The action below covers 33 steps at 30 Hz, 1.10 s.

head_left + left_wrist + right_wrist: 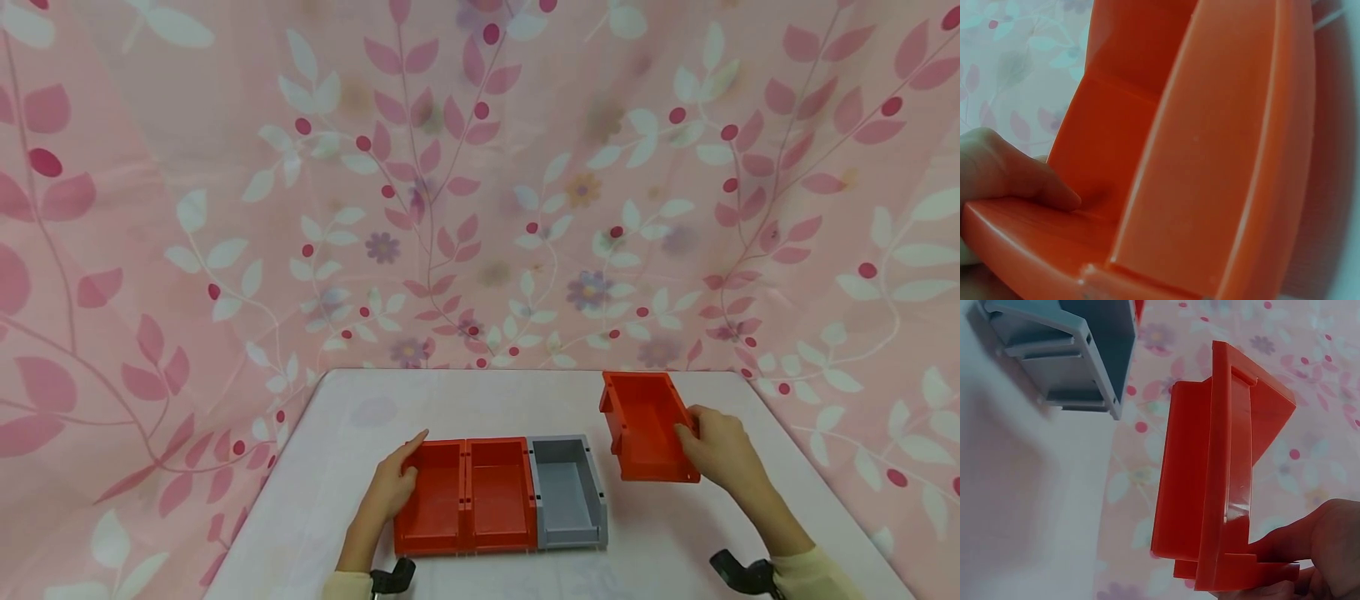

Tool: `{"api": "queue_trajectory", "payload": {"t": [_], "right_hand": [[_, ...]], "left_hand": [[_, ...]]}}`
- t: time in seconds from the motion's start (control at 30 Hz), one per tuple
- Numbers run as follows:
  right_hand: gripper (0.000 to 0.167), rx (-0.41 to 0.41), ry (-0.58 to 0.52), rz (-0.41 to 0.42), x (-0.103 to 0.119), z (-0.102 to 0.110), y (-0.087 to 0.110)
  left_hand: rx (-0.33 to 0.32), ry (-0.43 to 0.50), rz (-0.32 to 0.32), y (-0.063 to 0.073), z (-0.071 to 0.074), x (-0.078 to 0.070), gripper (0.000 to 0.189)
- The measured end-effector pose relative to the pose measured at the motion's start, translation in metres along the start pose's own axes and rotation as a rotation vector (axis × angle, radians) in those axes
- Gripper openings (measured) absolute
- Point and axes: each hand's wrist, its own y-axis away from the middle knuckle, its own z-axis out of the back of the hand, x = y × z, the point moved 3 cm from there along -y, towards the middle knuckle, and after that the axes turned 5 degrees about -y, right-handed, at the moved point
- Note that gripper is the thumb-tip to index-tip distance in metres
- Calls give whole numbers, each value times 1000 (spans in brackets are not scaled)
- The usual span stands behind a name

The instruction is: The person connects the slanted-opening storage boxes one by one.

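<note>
Three open-front plastic storage bins stand side by side on the table: a left red bin (441,500), a middle red bin (501,504) and a grey bin (567,500). At the row's left end my left hand (388,485) grips the left red bin's side wall, thumb inside and other fingers outside. In the left wrist view the thumb (1029,178) hooks over that red wall. My right hand (726,448) holds another red bin (647,425) by its right side wall, tilted, to the right of the grey bin. The right wrist view shows this held bin (1232,469) apart from the grey one (1107,369).
The white table (465,404) extends behind and in front of the row. A pink curtain (480,208) with leaf patterns hangs beyond its far edge and along both sides. Black wrist devices (746,575) sit at both sleeves.
</note>
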Motion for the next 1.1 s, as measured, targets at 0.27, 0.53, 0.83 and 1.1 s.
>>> {"api": "queue_trajectory", "payload": {"t": [0.27, 0.53, 0.83, 1.1], "right_hand": [[25, 20, -12, -26, -4, -6, 6], [26, 40, -32, -57, -5, -12, 12], [24, 56, -15, -78, -9, -17, 17], [22, 73, -25, -99, -13, -23, 21]], "left_hand": [[-2, -11, 4, -1, 0, 0, 63], [3, -8, 4, -1, -1, 3, 63], [7, 0, 9, -1, -1, 3, 63], [0, 1, -4, -1, -1, 2, 63]]}}
